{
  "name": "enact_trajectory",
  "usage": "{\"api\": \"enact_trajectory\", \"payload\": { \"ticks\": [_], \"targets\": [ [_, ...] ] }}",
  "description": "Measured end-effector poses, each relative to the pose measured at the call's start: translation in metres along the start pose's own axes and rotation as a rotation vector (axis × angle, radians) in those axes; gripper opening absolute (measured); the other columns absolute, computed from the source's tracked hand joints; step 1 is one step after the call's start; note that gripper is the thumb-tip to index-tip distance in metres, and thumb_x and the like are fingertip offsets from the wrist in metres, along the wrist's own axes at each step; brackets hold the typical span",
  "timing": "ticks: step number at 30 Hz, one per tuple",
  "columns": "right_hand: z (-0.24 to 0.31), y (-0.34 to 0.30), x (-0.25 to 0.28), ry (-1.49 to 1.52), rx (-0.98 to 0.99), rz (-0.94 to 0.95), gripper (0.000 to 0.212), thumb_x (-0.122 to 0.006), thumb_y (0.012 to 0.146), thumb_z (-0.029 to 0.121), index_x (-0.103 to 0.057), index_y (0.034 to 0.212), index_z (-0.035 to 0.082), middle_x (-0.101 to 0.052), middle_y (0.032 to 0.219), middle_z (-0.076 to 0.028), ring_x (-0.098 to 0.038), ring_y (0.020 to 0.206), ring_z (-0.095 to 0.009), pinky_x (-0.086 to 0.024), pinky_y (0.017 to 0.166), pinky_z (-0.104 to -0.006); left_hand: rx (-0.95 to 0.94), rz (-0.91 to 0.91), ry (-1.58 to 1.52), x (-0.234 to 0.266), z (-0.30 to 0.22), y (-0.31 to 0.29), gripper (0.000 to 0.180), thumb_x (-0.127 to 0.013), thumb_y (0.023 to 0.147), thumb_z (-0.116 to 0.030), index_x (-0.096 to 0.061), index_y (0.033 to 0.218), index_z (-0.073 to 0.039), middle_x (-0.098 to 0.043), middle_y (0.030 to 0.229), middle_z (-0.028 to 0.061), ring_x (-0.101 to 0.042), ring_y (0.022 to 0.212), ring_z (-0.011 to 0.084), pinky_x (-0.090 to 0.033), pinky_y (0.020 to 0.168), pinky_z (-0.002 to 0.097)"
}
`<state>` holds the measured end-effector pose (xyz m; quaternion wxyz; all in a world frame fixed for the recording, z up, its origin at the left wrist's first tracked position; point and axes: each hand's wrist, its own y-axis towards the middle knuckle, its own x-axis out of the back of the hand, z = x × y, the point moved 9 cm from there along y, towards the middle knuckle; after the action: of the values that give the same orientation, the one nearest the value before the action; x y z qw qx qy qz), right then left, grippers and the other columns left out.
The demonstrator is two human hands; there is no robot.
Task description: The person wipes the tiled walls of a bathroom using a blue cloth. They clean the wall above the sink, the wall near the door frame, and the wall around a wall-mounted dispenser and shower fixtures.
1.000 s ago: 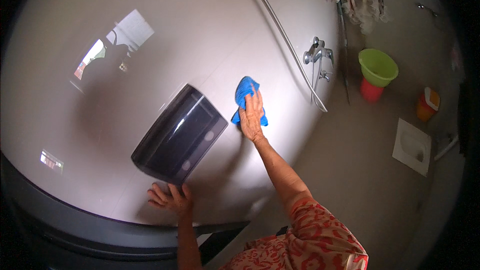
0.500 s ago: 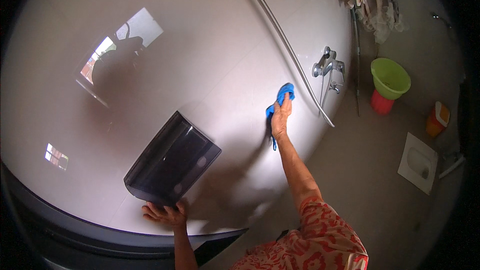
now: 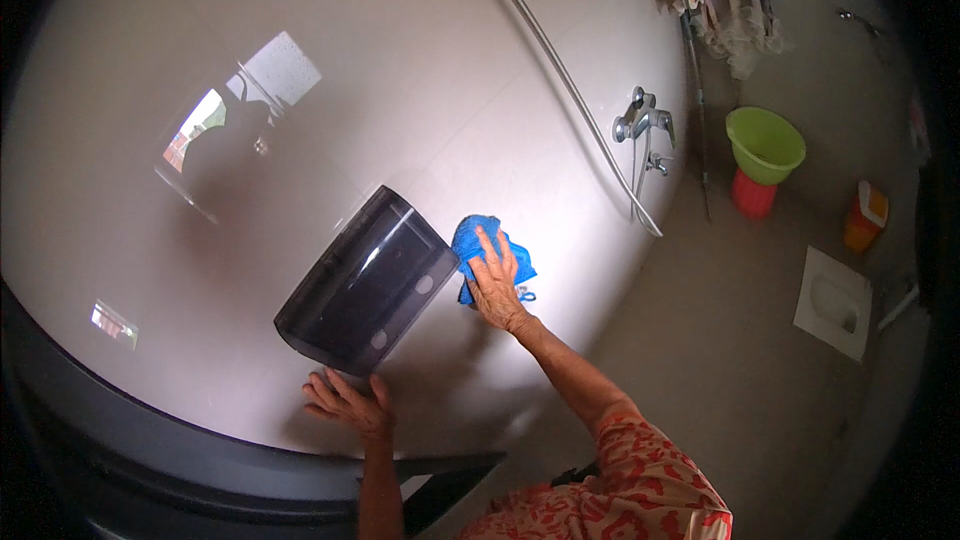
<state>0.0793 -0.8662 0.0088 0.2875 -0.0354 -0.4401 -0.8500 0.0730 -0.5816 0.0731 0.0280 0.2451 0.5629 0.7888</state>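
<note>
Against the glossy pale tiled wall [image 3: 250, 270], my right hand [image 3: 497, 285] presses a blue cleaning cloth [image 3: 478, 233] with its fingers spread over it. The cloth is bunched, with a small loop hanging out below, and lies close to the right edge of a dark, glossy wall-mounted box [image 3: 365, 280]. Just under that box is my left hand [image 3: 350, 405], its fingers apart and holding nothing. Whether its fingertips touch the box's lower edge or the wall, I cannot tell.
A metal shower hose [image 3: 560, 70] hangs down the wall to the right, beside a chrome mixer tap [image 3: 642, 120]. Farther right are a green basin [image 3: 765, 145] on a red stool or bucket [image 3: 753, 196], an orange bin [image 3: 866, 217] and a squat toilet [image 3: 836, 305]. A dark ledge [image 3: 180, 450] runs along the lower left.
My right hand has moved left and down the wall with the cloth, from near the hose to beside the dark box. The view has shifted slightly; my left hand stays below the box.
</note>
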Motion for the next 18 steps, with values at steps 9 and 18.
{"api": "enact_trajectory", "payload": {
  "ticks": [9, 18],
  "targets": [
    [-0.020, 0.084, 0.052, -0.063, 0.044, -0.086, 0.033, -0.058, 0.070, 0.002, -0.050, 0.101, 0.009, -0.021, 0.146, -0.012, -0.015, 0.132, -0.041, -0.016, 0.099, -0.0566, -0.033, -0.116, 0.101, -0.006, -0.008, -0.001, 0.066, -0.038, 0.091, -0.049, -0.024, 0.140, -0.007, -0.014, 0.145, 0.0207, -0.007, 0.135, 0.0414, -0.001, 0.104, 0.0588],
    [-0.164, 0.137, 0.096, 0.068, -0.295, -0.392, 0.055, -0.050, 0.082, 0.021, -0.035, 0.134, 0.008, -0.022, 0.144, -0.020, -0.014, 0.133, -0.040, -0.011, 0.107, -0.0506, -0.019, -0.117, 0.168, -0.012, -0.007, -0.006, 0.066, -0.032, 0.092, -0.050, 0.000, 0.145, -0.025, -0.012, 0.145, 0.0246, -0.012, 0.133, 0.0460, -0.004, 0.103, 0.0617]
  ]
}}
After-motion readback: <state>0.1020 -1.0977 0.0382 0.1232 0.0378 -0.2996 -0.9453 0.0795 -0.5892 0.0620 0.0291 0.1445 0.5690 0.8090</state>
